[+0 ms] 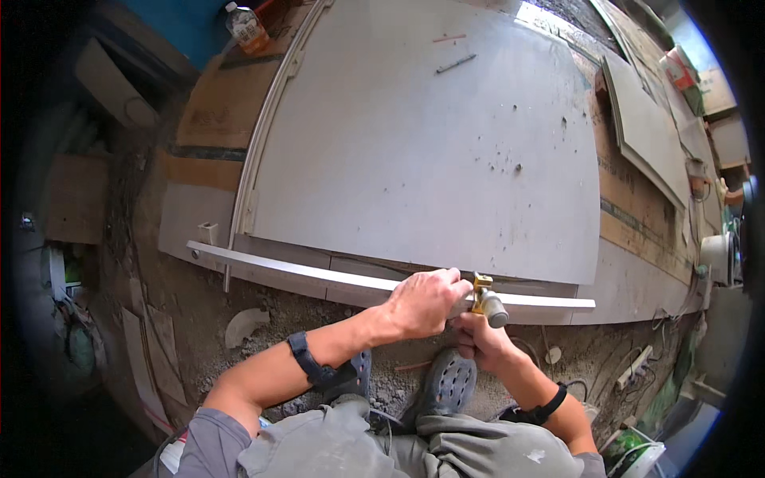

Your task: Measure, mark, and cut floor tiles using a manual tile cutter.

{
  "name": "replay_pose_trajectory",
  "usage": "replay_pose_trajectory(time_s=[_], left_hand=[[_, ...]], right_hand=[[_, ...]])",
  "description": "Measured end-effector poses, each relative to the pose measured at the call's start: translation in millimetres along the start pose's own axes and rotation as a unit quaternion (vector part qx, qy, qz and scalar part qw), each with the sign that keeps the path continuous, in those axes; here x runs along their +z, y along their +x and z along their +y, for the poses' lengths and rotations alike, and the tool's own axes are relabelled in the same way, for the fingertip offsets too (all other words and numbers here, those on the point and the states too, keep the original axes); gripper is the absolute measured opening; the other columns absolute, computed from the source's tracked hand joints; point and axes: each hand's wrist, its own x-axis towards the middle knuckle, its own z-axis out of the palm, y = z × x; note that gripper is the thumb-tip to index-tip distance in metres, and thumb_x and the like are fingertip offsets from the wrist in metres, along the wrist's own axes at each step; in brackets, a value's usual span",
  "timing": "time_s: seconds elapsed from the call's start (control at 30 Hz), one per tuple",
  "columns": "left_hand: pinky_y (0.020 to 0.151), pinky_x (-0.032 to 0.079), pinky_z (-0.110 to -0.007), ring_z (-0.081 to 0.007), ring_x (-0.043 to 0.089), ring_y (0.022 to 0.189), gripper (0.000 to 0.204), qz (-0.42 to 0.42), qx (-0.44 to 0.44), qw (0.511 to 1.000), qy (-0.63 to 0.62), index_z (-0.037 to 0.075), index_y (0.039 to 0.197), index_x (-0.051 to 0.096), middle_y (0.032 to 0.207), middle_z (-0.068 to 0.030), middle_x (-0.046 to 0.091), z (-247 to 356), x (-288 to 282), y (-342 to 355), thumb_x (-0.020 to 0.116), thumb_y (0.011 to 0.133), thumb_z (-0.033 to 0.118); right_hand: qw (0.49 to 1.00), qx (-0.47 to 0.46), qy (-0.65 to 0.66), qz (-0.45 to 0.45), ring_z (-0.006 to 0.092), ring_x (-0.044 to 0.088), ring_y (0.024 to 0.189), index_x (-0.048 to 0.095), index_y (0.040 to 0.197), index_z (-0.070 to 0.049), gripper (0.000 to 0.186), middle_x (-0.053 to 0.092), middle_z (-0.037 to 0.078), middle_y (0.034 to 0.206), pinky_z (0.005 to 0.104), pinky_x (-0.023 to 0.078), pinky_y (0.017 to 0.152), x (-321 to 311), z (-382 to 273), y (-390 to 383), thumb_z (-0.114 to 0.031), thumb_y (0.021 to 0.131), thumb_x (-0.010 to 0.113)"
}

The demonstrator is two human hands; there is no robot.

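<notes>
A long, narrow white bar (335, 277) lies along the near edge of a large grey slab (414, 159). Near the bar's right end sits a small brass-coloured tool (481, 284) with a grey rounded knob; its exact kind does not show. My left hand (426, 303) is closed over the bar just left of this tool, its fingertips partly hidden. Below the tool, my right hand (484, 341) is closed with its fingers curled up against the tool's underside. The two hands are close together.
A pencil-like stick (456, 64) and small crumbs lie on the slab. A bottle of orange liquid (248, 30) stands at the far left. Loose panels (644, 131) lean at the right. Rubble and a power strip (635, 367) are on the floor.
</notes>
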Motion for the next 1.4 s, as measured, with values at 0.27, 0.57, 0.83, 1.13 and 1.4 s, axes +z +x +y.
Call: replay_pose_trajectory(time_s=[0.27, 0.57, 0.83, 1.13, 1.4], left_hand=[[0.079, 0.056, -0.046, -0.0370, 0.067, 0.092, 0.041, 0.007, 0.030, 0.999, -0.016, 0.002, 0.115, 0.065, 0.101, -0.0159, 0.064, 7, -9, -2, 0.067, 0.075, 0.002], [0.076, 0.057, -0.044, -0.0358, 0.067, 0.090, 0.039, 0.029, 0.068, 0.997, -0.026, 0.002, 0.113, 0.065, 0.100, -0.0149, 0.064, 17, -17, -13, 0.067, 0.074, 0.001], [0.075, 0.057, -0.043, -0.0346, 0.067, 0.092, 0.040, 0.048, 0.096, 0.994, -0.012, -0.001, 0.111, 0.064, 0.096, -0.0147, 0.062, 12, -18, -25, 0.065, 0.072, 0.001], [0.065, 0.060, -0.036, -0.0239, 0.073, 0.072, 0.006, 0.085, -0.028, 0.956, 0.280, 0.005, 0.089, 0.064, 0.077, -0.0117, 0.071, -52, -48, -83, 0.061, 0.084, 0.008], [0.052, 0.054, -0.038, -0.0261, 0.068, 0.061, 0.010, 0.233, -0.087, 0.927, 0.279, 0.007, 0.075, 0.057, 0.065, -0.0117, 0.063, -65, -78, -133, 0.056, 0.084, 0.006]], right_hand=[[0.952, 0.068, 0.124, -0.273, 0.0092, 0.027, 0.043, 0.038, 0.058, -0.020, 0.038, 0.030, -0.006, 0.052, 0.0269, 0.024, 0.045, -25, 6, 3, -0.021, 0.088, 0.062], [0.849, 0.112, 0.233, -0.460, 0.0078, 0.029, 0.043, 0.033, 0.058, -0.023, 0.044, 0.026, -0.009, 0.051, 0.0286, 0.026, 0.048, -33, 26, 8, -0.033, 0.096, 0.052], [0.753, 0.102, 0.345, -0.551, 0.0103, 0.034, 0.045, 0.034, 0.066, -0.021, 0.034, 0.024, -0.008, 0.054, 0.0314, 0.029, 0.048, -17, 37, -1, -0.030, 0.094, 0.052], [0.834, 0.070, 0.295, -0.461, 0.0142, 0.027, 0.040, 0.026, 0.061, -0.019, 0.034, 0.019, -0.003, 0.049, 0.0327, 0.022, 0.039, -20, 10, -6, -0.024, 0.088, 0.046], [0.980, -0.110, 0.054, -0.158, 0.0091, 0.030, 0.042, 0.040, 0.070, -0.015, 0.041, 0.033, -0.003, 0.054, 0.0248, 0.027, 0.036, 13, -30, -41, -0.038, 0.102, 0.052]])
